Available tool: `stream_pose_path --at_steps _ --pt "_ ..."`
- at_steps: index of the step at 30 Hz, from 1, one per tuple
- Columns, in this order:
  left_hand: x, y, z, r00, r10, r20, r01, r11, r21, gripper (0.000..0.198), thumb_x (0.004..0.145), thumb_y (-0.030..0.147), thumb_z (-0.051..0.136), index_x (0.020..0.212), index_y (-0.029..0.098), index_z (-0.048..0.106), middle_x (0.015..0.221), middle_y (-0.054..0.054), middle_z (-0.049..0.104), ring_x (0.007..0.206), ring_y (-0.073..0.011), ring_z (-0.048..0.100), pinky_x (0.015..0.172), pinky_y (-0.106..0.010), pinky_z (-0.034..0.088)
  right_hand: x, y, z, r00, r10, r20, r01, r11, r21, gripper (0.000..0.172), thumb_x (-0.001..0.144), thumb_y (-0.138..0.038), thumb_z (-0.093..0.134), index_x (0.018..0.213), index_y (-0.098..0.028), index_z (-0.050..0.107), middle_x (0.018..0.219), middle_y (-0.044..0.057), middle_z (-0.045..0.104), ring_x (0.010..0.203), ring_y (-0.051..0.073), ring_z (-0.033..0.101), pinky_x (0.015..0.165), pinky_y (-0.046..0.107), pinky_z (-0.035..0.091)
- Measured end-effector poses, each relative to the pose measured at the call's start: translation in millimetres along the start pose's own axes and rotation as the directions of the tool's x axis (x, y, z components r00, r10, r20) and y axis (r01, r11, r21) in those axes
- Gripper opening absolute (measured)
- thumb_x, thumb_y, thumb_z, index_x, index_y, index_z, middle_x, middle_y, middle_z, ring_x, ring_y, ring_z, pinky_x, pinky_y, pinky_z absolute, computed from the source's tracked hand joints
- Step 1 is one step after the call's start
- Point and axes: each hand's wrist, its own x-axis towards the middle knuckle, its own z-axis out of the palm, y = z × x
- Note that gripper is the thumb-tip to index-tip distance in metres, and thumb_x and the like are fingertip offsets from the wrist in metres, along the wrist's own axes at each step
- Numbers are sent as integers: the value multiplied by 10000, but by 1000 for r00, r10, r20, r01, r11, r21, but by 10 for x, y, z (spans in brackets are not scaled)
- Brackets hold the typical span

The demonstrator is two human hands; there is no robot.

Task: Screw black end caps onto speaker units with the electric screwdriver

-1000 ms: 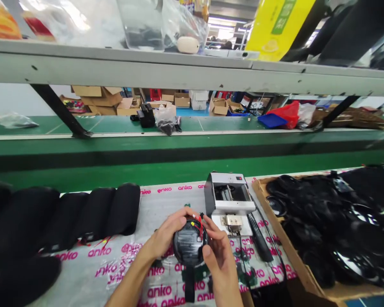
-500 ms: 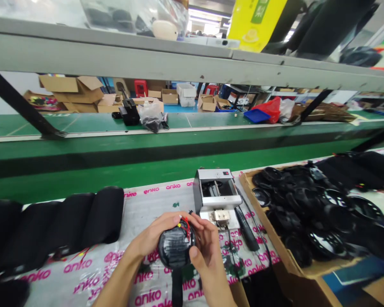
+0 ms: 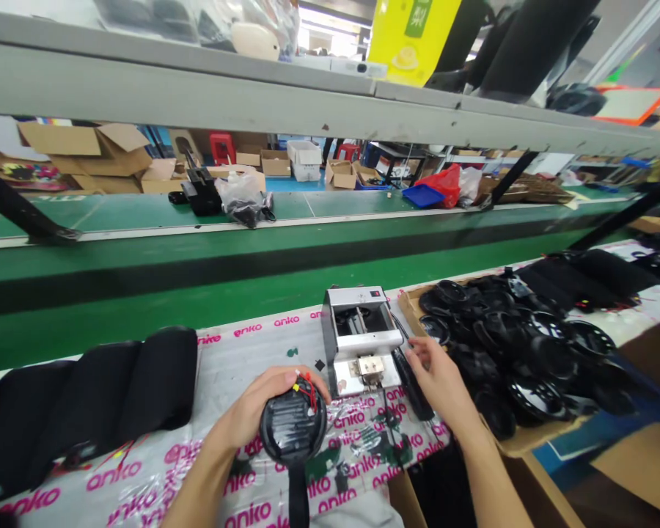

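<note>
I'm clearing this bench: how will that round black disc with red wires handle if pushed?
The round black disc would probably roll on edge. Its glossy face looks slippery. The thin red wires look floppy, easily snagged.

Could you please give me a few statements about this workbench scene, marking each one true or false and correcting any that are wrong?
1. The left hand holds a round black disc with red wires on it. True.
2. The right hand grips that disc too. False: the right hand is off the disc, near a black handle.
3. The metal machine stands left of the disc. False: the metal machine stands beyond it, to the right.
4. A cardboard tray of black round parts lies right of the machine. True.
</note>
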Motion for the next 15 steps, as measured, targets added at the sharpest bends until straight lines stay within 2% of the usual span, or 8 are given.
stream_pose_path --at_steps 3,5,8,10,11,13,14,15 --pt "-28 -21 13 1000 12 -24 -12 1000 -20 547 1088 491 452 1086 89 823 1071 -149 811 948 -269 723 896 -327 530 100 157 191 996 50 68 -44 995 -89 356 745 -398 733 1013 -167 769 981 159 776 896 329 727 920 482 555" --pt "-49 -29 27 999 23 -35 -24 1000 -13 543 1092 486 454 1083 90 826 1068 -147 813 947 -263 724 897 -321 528 102 163 203 987 83 135 -69 992 -106 344 712 -376 766 985 -167 784 981 170 796 953 358 742 934 472 554" --pt "-75 -23 62 997 37 -67 -38 999 -17 544 1101 484 447 1074 97 828 1034 -135 809 926 -249 720 889 -311 527 57 79 -18 952 131 276 -114 991 -76 388 749 -492 810 955 -163 797 905 151 814 892 346 764 845 432 600" --pt "-85 -15 87 996 38 -80 -40 999 -17 554 1106 492 440 1069 99 829 1008 -128 804 904 -242 714 879 -306 527 -7 -28 -232 927 176 332 -204 978 50 470 781 -582 830 1004 -169 799 943 140 826 828 312 771 753 401 629" --pt "-88 -13 97 996 40 -84 -41 999 -12 558 1108 496 438 1068 99 829 1007 -127 802 901 -240 711 879 -304 526 -48 -101 -327 918 201 342 -273 946 176 491 749 -583 887 1017 -181 799 944 130 824 774 289 764 696 380 634" --pt "-90 -14 110 996 44 -83 -44 999 -4 569 1110 506 435 1066 96 828 1017 -129 799 900 -238 709 878 -301 525 -137 -296 -461 939 175 296 -313 790 527 555 591 -545 1011 971 -210 784 830 82 773 646 230 714 580 327 617" --pt "-89 -19 113 995 48 -83 -49 999 -6 573 1109 510 436 1066 93 827 1024 -131 799 899 -238 709 874 -300 525 -179 -417 -498 956 127 265 -281 651 705 592 521 -526 1046 945 -220 767 777 49 728 605 197 683 532 292 602" --pt "-87 -26 113 995 51 -84 -52 999 -10 577 1108 513 436 1066 89 826 1028 -134 799 897 -238 710 872 -301 527 -215 -548 -521 974 67 216 -222 470 854 613 513 -537 1046 948 -232 742 758 14 681 581 156 649 506 250 589"
